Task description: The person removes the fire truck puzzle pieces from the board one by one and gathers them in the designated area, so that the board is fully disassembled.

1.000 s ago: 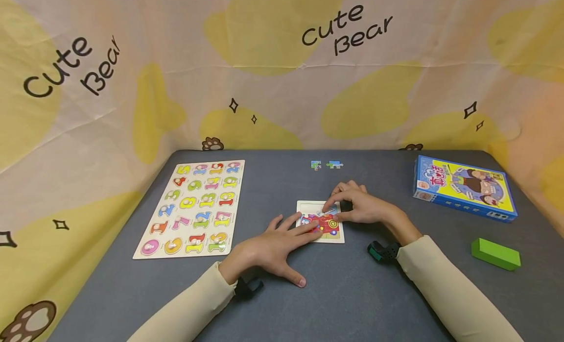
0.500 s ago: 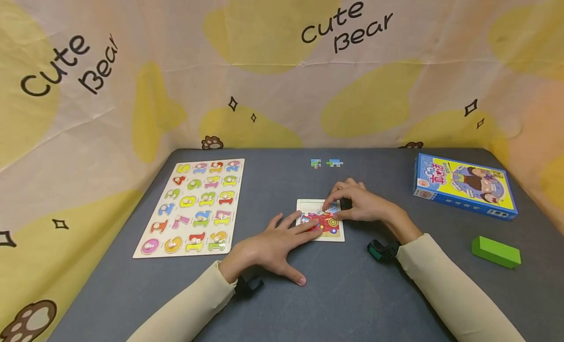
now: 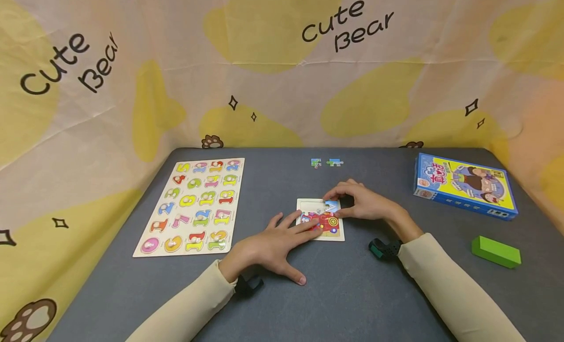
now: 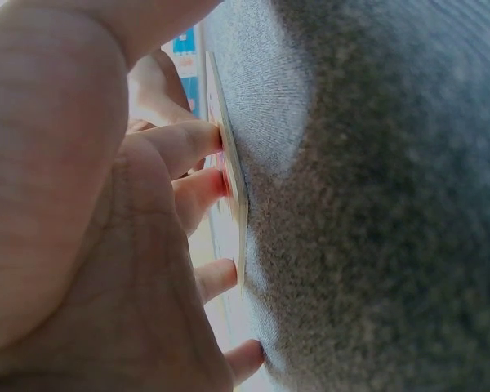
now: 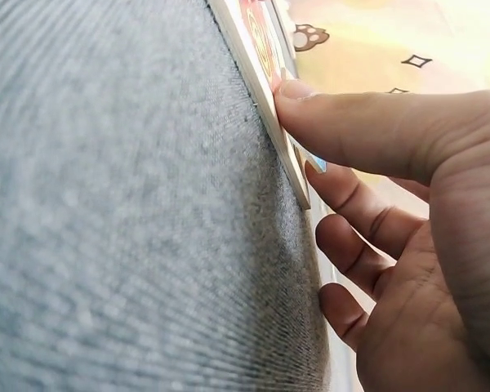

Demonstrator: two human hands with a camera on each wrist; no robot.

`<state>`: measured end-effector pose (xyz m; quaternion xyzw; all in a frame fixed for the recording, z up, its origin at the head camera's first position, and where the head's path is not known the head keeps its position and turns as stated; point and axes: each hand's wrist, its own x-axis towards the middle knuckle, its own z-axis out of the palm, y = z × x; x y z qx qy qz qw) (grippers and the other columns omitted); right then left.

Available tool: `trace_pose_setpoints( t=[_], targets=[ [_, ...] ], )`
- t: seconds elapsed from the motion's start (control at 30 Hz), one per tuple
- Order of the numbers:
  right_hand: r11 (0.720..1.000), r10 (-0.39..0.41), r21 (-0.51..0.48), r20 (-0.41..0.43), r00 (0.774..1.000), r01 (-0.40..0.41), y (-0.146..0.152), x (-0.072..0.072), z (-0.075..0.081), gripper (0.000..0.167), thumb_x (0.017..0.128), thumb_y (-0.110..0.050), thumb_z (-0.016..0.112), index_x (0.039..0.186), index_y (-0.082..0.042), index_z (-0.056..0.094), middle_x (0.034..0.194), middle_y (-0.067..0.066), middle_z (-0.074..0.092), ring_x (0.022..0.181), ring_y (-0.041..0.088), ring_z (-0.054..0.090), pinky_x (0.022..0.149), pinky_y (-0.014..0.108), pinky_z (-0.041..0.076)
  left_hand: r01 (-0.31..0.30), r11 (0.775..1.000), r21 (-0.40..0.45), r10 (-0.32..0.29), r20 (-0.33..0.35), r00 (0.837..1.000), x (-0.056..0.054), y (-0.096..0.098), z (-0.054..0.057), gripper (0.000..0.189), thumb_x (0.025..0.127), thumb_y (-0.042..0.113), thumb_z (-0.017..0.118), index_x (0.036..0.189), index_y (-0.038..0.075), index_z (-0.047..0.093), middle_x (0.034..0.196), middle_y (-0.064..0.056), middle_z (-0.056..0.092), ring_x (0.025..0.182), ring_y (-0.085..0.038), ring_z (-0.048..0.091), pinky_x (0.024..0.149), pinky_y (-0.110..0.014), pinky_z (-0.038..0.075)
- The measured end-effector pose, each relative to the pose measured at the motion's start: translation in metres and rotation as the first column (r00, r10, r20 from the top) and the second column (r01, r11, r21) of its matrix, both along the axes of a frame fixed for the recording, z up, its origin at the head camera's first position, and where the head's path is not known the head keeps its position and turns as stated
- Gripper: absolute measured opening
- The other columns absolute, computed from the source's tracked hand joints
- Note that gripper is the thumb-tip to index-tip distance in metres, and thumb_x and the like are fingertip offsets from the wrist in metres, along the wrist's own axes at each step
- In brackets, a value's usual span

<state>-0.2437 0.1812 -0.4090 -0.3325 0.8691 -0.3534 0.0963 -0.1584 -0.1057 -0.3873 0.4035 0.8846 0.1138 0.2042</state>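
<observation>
A small framed jigsaw puzzle with a red vehicle picture lies mid-table. My left hand rests on its left side, fingers spread and thumb out over the table. In the left wrist view, fingertips press on the board's face near its edge. At the upper right corner, my right hand pinches a light-blue puzzle piece between thumb and index finger. The right wrist view shows this puzzle piece tilted up from the frame, the thumb lying against the board's edge. The upper left of the frame shows a bare pale recess.
Two loose jigsaw pieces lie near the table's far edge. A number peg board is at the left. On the right are a blue-and-yellow box and a green block. A patterned cloth hangs behind the table.
My right index finger has shifted up and away to the puzzle's far edge, so more of the light-blue piece shows. The left hand stays where it was.
</observation>
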Motion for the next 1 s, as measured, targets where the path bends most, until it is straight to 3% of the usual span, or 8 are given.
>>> trace_pose_setpoints(
  t=[0.37, 1.0],
  targets=[
    [1.0, 0.011, 0.023, -0.029, 1.0, -0.01, 0.0011, -0.0015, 0.0003, 0.041, 0.086, -0.017, 0.082, 0.125, -0.021, 0.073, 0.102, -0.004, 0.064, 0.096, 0.02, 0.045, 0.085, 0.041, 0.026, -0.002, 1.0, -0.003, 0.002, -0.003, 1.0, -0.0005, -0.0002, -0.0001, 0.108, 0.078, 0.063, 0.08, 0.164, 0.033, 0.022, 0.172, 0.009, 0.015, 0.161, -0.03, -0.003, 0.123, -0.066, 0.002],
    [0.999, 0.006, 0.046, -0.084, 0.996, -0.002, 0.0023, -0.0015, 0.0015, 0.036, 0.086, -0.019, 0.082, 0.121, -0.019, 0.075, 0.097, -0.004, 0.065, 0.092, 0.019, 0.046, 0.082, 0.04, 0.024, 0.001, 1.0, 0.0, -0.001, 0.015, 1.0, -0.0006, -0.0001, 0.0009, 0.108, 0.078, 0.062, 0.08, 0.164, 0.033, 0.02, 0.173, 0.009, 0.013, 0.161, -0.03, -0.004, 0.123, -0.066, 0.002]
  ],
)
